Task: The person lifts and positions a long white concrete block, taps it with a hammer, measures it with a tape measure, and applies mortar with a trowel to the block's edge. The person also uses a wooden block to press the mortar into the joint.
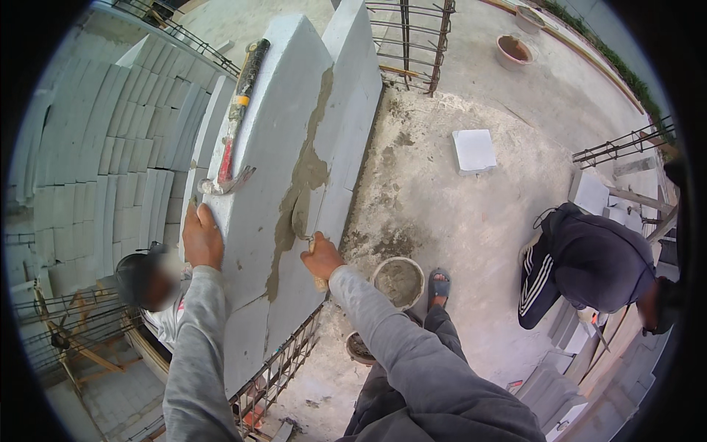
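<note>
Pale floor (482, 228) fills the right half of the frame. The white wall (258, 199) slants from upper centre to lower left. A co-worker (593, 258) bends over at the right. Mortar (309, 173) streaks the wall's face at centre. A block (474, 151) lies upper right, a bucket (398, 283) below centre. The hammer (234, 121) rests along the wall's top edge, upper left. My hands are apart: the right (322, 258), at centre, is closed round the trowel (300, 221), its blade at the mortar; the left (202, 237), left of centre, is against the wall's edge, its grip unclear.
</note>
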{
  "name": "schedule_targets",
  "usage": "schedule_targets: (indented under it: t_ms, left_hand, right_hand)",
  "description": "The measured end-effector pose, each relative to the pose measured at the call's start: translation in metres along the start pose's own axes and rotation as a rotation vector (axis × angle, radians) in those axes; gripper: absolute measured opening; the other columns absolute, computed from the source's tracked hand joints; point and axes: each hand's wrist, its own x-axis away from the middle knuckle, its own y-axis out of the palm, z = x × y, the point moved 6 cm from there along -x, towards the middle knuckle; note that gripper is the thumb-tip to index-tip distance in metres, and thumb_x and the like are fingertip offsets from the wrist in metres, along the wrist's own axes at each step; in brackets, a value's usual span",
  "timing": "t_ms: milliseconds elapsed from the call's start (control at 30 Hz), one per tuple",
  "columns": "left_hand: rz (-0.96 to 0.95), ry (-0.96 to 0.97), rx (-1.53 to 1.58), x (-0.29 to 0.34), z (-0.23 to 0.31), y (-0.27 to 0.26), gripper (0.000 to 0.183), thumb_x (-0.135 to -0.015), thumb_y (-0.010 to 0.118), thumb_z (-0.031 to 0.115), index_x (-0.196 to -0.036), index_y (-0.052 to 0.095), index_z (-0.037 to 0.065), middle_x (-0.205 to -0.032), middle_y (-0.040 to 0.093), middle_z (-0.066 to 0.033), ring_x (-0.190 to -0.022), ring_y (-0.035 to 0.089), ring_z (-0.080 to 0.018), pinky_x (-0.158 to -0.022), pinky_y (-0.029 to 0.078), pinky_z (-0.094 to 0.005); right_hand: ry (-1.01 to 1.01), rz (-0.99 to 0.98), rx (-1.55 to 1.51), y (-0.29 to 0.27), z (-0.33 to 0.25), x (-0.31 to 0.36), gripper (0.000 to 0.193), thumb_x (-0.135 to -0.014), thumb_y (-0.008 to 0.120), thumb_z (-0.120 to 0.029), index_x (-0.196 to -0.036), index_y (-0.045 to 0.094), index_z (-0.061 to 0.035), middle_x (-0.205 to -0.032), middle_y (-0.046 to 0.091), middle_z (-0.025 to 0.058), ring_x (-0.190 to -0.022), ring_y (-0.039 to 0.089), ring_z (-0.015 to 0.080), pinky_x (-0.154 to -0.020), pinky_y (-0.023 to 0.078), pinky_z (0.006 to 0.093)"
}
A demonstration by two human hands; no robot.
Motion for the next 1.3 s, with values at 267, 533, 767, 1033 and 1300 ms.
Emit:
schedule_targets:
  t_ms: [267, 533, 767, 1033, 1300]
  left_hand:
    - [0.015, 0.017, 0.01, 0.0, -0.004, 0.001, 0.054, -0.098, 0.039, 0.034, -0.138, 0.05, 0.0, -0.129, 0.059, -0.0263, -0.122, 0.055, -0.0408, -0.103, 0.041, -0.0417]
    - [-0.02, -0.02, 0.035, -0.002, -0.01, 0.007, 0.053, -0.099, 0.04, 0.033, -0.137, 0.05, -0.003, -0.134, 0.056, -0.0249, -0.126, 0.052, -0.0392, -0.105, 0.039, -0.0411]
    - [-0.009, 0.003, 0.053, -0.002, -0.007, 0.005, 0.054, -0.099, 0.04, 0.034, -0.138, 0.049, -0.002, -0.136, 0.055, -0.0247, -0.127, 0.051, -0.0385, -0.107, 0.037, -0.0407]
    - [0.009, -0.051, -0.01, 0.0, -0.002, 0.001, 0.059, -0.097, 0.038, 0.04, -0.139, 0.049, 0.001, -0.133, 0.056, -0.0247, -0.125, 0.053, -0.038, -0.106, 0.038, -0.041]
    - [0.074, -0.018, -0.071, -0.004, -0.008, 0.002, 0.058, -0.097, 0.038, 0.043, -0.134, 0.052, 0.0, -0.123, 0.061, -0.0261, -0.115, 0.058, -0.0401, -0.099, 0.042, -0.0443]
  right_hand:
    - [-0.033, 0.137, -0.221, -0.038, -0.013, -0.053, 0.055, -0.082, 0.063, -0.013, -0.127, 0.044, 0.0112, -0.101, 0.065, 0.0296, -0.097, 0.067, 0.0383, -0.083, 0.053, 0.0417]
    - [0.052, 0.01, -0.313, -0.069, -0.019, -0.034, 0.037, -0.082, 0.063, -0.014, -0.109, 0.049, 0.0075, -0.105, 0.065, 0.0267, -0.098, 0.066, 0.0373, -0.084, 0.052, 0.0415]
    - [0.018, 0.008, -0.071, -0.004, 0.001, -0.018, 0.05, -0.083, 0.064, -0.021, -0.119, 0.046, 0.0093, -0.107, 0.063, 0.0322, -0.102, 0.063, 0.0431, -0.09, 0.05, 0.0448]
    - [0.52, -0.005, 0.071, 0.004, 0.29, 0.114, 0.048, -0.074, 0.07, -0.023, -0.108, 0.062, 0.0102, -0.095, 0.069, 0.0274, -0.087, 0.068, 0.0403, -0.077, 0.052, 0.0448]
    - [0.639, -0.071, 0.178, -0.022, 0.382, 0.135, 0.044, -0.076, 0.071, -0.035, -0.098, 0.069, 0.0038, -0.09, 0.07, 0.0224, -0.084, 0.069, 0.0372, -0.07, 0.054, 0.0448]
